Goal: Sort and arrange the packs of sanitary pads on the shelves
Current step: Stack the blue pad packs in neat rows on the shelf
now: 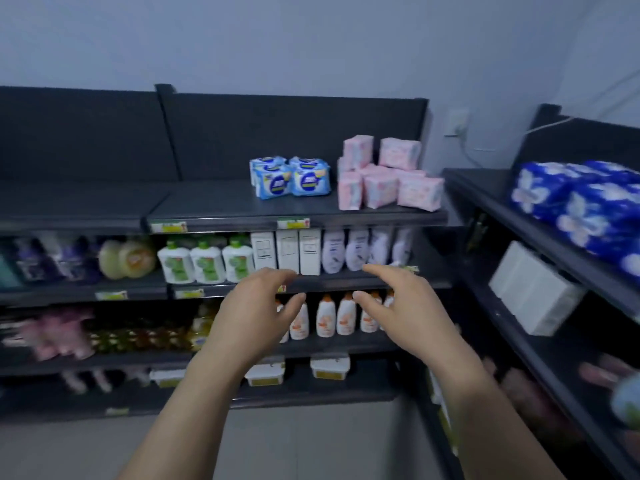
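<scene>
On the dark top shelf (221, 206) stand several blue and white pad packs (290, 176) in a tight group. To their right lies a loose heap of pink pad packs (386, 174), some stacked, some leaning. Dark blue flowered packs (581, 202) fill the top of the right-hand shelf unit. My left hand (258, 306) and my right hand (394, 303) are raised in front of the middle shelves, below the pad packs. Both have relaxed, spread fingers and hold nothing.
Lower shelves carry green-capped white bottles (206, 261), white boxes (287, 251), lilac bottles (346, 249) and orange-labelled bottles (334, 315). White boxes (533, 289) sit in the right unit. The left part of the top shelf is bare. Grey floor lies below.
</scene>
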A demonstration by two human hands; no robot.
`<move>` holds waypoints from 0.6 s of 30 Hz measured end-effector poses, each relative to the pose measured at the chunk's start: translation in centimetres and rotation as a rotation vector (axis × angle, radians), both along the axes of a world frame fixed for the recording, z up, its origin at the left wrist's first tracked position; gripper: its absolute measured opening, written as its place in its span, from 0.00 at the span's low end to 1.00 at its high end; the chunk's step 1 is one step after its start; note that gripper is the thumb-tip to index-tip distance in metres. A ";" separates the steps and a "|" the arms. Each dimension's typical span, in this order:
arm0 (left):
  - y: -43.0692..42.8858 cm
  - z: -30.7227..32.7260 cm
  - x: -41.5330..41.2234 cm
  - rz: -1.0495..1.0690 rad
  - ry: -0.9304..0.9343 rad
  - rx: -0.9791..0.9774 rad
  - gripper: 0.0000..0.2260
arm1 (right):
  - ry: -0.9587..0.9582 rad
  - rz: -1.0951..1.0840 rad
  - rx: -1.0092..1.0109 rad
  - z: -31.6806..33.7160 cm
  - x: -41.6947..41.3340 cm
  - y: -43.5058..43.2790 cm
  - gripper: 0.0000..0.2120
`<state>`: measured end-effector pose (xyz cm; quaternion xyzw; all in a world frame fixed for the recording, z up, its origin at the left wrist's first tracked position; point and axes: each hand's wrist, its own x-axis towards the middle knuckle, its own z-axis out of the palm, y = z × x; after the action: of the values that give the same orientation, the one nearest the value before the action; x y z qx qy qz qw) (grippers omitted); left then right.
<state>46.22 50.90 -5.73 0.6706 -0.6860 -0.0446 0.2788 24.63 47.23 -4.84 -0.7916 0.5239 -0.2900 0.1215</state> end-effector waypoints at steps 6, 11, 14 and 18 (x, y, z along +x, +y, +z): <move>-6.4 -0.8 3.9 0.108 0.008 -0.020 0.19 | -0.006 0.122 -0.007 -0.4 4.8 -8.8 0.22; -14.7 -0.3 5.7 0.171 0.025 -0.068 0.18 | 0.007 0.154 -0.035 0.3 6.6 -18.0 0.22; -19.7 0.0 6.5 0.204 0.021 -0.077 0.18 | 0.039 0.161 -0.055 0.8 7.2 -23.7 0.22; -25.4 -0.5 7.8 0.235 0.014 -0.063 0.19 | 0.040 0.187 -0.063 0.8 8.7 -30.2 0.23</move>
<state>54.06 25.47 -6.18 0.7370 -0.6017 0.0056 0.3078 33.29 16.99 -4.05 -0.8462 0.4406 -0.2777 0.1128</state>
